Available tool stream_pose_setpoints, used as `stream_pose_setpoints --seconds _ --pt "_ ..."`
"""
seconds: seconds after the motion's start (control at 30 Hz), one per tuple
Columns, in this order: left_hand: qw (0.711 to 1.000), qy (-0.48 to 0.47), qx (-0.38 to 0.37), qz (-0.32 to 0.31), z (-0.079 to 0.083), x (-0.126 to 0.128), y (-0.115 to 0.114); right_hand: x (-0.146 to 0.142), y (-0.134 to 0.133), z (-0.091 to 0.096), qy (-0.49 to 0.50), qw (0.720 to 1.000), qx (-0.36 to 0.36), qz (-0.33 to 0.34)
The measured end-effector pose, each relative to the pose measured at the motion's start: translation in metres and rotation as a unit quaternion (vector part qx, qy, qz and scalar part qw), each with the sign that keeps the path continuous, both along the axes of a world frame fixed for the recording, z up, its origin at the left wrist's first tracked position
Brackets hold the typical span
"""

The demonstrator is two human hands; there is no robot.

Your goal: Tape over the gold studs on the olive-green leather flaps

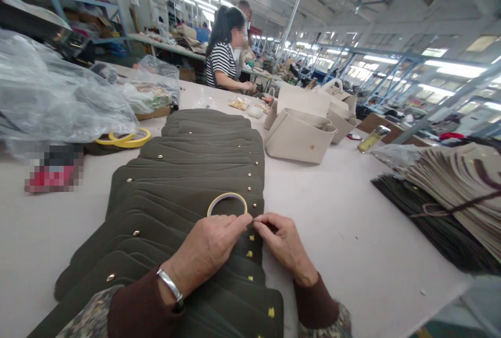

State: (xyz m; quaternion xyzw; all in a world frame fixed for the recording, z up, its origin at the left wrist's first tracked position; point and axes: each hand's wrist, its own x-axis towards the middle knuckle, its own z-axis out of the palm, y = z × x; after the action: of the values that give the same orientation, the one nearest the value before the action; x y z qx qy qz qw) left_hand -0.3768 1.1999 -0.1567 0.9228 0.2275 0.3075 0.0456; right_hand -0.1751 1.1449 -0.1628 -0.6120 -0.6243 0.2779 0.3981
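The right hand (284, 241) is pinching its fingers (263, 225) together over the edge of the olive bag flaps (188, 192), fanned on the worktop (344, 239). The left hand (205, 248) is pressing in close, its fingers' state hidden; a slip is risking shifting the overlapping flaps and nudging the tape roll (227, 194).

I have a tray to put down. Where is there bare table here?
The widest bare patch of white table lies right of the olive panels, up to the beige-and-dark stack. A narrower strip runs left of the panels, below the yellow tape rolls. It is crowded farther up, around the beige bags and plastic sheeting.
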Motion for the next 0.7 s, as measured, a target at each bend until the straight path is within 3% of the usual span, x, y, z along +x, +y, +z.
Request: stream_pose_setpoints --seconds 0.13,0.23,0.4,0.57,0.7 --pt "1.000 0.001 0.021 0.015 -0.001 0.002 0.000 -0.008 0.000 0.004 0.042 0.990 0.134 0.029" --pt "0.999 0.026 0.015 0.034 -0.002 0.002 -0.002 -0.016 0.001 0.007 0.022 0.979 0.190 0.065" --pt "0.998 0.044 -0.002 0.040 -0.007 0.002 -0.003 -0.021 0.004 0.002 -0.030 0.971 0.227 0.070" --pt "0.999 0.022 -0.016 0.037 -0.004 0.004 -0.004 -0.025 0.004 -0.003 -0.086 0.957 0.277 0.014" --pt "0.999 0.010 -0.030 0.032 -0.001 0.004 -0.003 -0.032 0.000 0.000 -0.065 0.966 0.247 -0.031"
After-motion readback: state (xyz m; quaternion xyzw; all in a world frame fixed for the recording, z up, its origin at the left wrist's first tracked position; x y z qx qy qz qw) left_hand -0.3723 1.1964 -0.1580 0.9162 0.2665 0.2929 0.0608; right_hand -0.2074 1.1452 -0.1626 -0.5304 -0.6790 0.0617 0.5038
